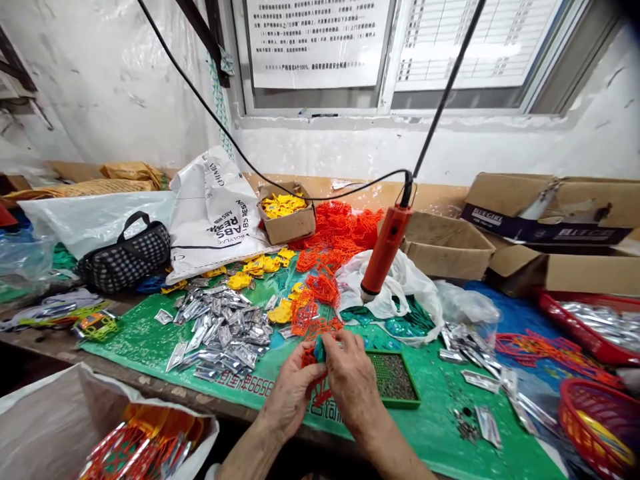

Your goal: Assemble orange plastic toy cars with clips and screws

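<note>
My left hand (pixel 294 388) and my right hand (pixel 351 377) meet over the green mat (pixel 150 343) near the front edge, both gripping one orange lattice piece (pixel 313 357) with a bit of blue showing between the fingers. Right of my hands lies a small green tray (pixel 397 380) of tiny dark parts. A heap of silver parts (pixel 220 327) sits to the left. An orange power screwdriver (pixel 385 250) hangs on a black cable above the mat, just beyond my hands.
Orange lattice pieces (pixel 335 233) and yellow parts (pixel 255 267) pile at the back, by a small carton (pixel 287 223). White sack (pixel 213 213), checked bag (pixel 125 257), cardboard boxes (pixel 447 243), red baskets (pixel 597 413) at right, an open bag (pixel 60 420) below the front-left edge.
</note>
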Tool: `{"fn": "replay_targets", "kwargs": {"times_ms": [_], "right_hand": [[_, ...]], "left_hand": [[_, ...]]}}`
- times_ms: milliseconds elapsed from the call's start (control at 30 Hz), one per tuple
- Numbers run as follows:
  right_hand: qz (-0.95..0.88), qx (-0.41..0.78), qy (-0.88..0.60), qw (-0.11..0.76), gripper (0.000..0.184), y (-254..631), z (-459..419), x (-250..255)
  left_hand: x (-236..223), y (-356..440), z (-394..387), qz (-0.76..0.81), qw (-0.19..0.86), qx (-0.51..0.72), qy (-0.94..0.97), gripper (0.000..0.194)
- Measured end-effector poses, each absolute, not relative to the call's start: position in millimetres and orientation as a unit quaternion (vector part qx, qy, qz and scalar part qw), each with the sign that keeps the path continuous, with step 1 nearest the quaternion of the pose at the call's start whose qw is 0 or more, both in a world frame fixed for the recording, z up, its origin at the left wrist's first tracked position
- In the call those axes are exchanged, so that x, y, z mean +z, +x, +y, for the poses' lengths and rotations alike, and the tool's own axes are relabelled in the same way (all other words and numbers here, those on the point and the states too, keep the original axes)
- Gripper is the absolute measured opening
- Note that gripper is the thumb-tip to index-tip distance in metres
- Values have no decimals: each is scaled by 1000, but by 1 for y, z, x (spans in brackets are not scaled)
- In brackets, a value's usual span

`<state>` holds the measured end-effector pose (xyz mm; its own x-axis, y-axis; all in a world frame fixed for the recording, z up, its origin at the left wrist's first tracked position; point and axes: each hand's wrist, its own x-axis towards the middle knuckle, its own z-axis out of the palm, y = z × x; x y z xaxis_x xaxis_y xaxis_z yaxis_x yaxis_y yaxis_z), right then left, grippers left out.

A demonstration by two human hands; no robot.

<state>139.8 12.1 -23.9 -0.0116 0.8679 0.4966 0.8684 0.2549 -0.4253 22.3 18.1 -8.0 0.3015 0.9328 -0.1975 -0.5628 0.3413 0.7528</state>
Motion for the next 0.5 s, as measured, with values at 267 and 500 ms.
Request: {"fn": "replay_targets", "kwargs": {"times_ms": [267, 500], "right_hand": [[-847, 100, -471, 227, 69, 156, 10, 11], [-861, 239, -402, 200, 63, 182, 16, 32]], "left_hand": [[-5, 9, 24, 322, 765, 447, 334, 26], [-8, -8, 27, 295, 834, 374, 279, 31]]}}
